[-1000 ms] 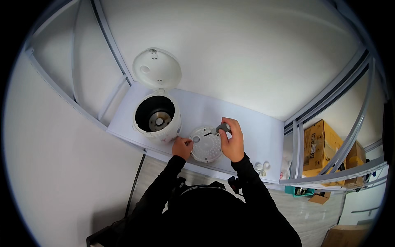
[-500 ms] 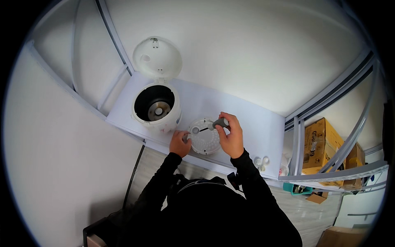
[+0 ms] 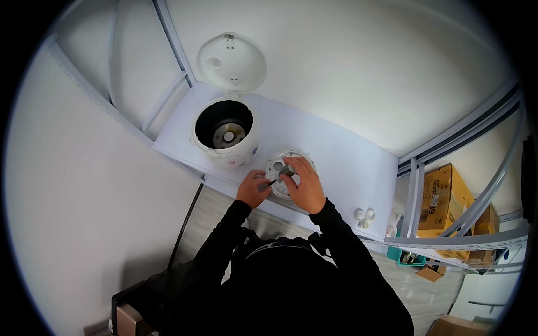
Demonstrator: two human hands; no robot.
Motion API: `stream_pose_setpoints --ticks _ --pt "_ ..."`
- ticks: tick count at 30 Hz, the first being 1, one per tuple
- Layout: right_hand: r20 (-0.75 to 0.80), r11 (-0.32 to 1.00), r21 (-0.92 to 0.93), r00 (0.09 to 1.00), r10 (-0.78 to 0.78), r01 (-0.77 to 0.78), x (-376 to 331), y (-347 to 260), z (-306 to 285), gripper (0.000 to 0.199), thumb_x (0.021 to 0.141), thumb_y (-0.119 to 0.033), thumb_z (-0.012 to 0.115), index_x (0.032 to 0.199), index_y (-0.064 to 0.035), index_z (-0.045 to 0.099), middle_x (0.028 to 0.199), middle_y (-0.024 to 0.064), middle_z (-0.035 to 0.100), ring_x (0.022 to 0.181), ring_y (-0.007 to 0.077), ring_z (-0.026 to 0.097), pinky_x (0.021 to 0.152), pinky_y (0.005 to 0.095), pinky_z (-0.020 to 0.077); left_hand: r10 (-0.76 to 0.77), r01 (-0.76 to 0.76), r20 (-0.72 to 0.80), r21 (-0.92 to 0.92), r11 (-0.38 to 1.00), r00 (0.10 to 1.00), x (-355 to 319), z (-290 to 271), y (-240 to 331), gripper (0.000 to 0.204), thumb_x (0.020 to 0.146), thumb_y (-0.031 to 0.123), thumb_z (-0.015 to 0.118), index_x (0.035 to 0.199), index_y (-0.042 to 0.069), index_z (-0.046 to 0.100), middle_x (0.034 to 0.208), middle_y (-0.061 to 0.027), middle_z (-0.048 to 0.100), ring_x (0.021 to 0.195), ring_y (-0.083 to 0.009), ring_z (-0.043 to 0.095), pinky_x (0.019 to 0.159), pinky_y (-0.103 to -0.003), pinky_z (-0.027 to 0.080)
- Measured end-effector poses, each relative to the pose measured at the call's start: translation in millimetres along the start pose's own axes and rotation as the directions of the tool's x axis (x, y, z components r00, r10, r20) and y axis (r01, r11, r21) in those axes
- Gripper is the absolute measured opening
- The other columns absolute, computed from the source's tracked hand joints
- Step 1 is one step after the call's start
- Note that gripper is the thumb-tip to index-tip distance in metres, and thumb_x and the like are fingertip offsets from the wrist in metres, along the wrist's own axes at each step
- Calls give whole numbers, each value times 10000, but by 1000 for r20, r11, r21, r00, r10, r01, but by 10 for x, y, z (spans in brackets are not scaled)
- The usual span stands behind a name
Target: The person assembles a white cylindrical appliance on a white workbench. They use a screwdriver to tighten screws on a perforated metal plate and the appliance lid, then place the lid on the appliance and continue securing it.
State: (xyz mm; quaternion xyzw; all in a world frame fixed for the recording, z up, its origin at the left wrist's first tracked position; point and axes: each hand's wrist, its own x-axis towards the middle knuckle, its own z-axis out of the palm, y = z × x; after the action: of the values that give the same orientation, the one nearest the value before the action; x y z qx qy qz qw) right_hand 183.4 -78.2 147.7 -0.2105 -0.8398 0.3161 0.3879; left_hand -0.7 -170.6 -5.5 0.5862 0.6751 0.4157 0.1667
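Observation:
In my right hand [image 3: 305,190] is a screwdriver [image 3: 286,172] with a grey handle; its dark shaft slants down to the left. Beneath it lies a round, white, dimpled inner lid plate [image 3: 282,191] on the table, partly covered by my hands. My left hand [image 3: 251,189] is at the plate's left edge, close to the screwdriver's tip. Its fingers are curled together, and what they pinch is too small to make out. Behind my left hand stands a white rice cooker [image 3: 231,154] with its lid [image 3: 232,61] raised and a metal heating base inside.
Small white round parts [image 3: 364,216] sit at the right end of the white table [image 3: 336,151]. Grey frame posts [image 3: 413,196] rise beyond that end. Past them are a yellow cardboard box [image 3: 440,199] and a teal basket [image 3: 408,257]. A white wall backs the table.
My right hand has brought the screwdriver lower and left, its tip now by my left fingers at the plate's edge. The whole view has shifted slightly.

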Motion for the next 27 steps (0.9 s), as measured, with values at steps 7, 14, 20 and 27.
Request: stream_pose_setpoints --ticks 7,14,20,27 --pt "5 999 -25 1000 26 -26 -20 -10 66 449 861 -14 742 1291 -54 620 1225 173 645 1043 375 653 881 405 537 -74 78 63 -63 995 995 13 -28 -44 224 828 195 823 1000 55 785 1263 -93 614 990 -252 676 861 -390 566" --pt "27 998 -60 1000 16 -14 3 -68 111 465 850 -3 744 1296 -66 627 1222 179 644 1083 389 648 901 410 543 -64 68 62 -64 996 996 26 -27 -92 237 829 215 825 1007 62 791 1271 -93 611 994 -252 676 861 -391 566" --pt "162 994 -99 986 -35 51 61 -166 115 477 853 8 715 1314 -57 612 1235 172 626 1105 393 630 914 420 539 -60 64 60 -58 996 996 29 -13 -120 229 837 247 810 998 84 794 1274 -96 605 1000 -258 685 872 -402 560" --pt "208 988 -116 976 -72 98 132 -231 177 472 885 -16 660 1347 -90 600 1262 162 591 1117 399 602 923 455 522 -63 69 85 -61 996 994 41 -36 -122 222 839 251 803 989 88 790 1272 -98 600 1030 -280 673 884 -412 554"
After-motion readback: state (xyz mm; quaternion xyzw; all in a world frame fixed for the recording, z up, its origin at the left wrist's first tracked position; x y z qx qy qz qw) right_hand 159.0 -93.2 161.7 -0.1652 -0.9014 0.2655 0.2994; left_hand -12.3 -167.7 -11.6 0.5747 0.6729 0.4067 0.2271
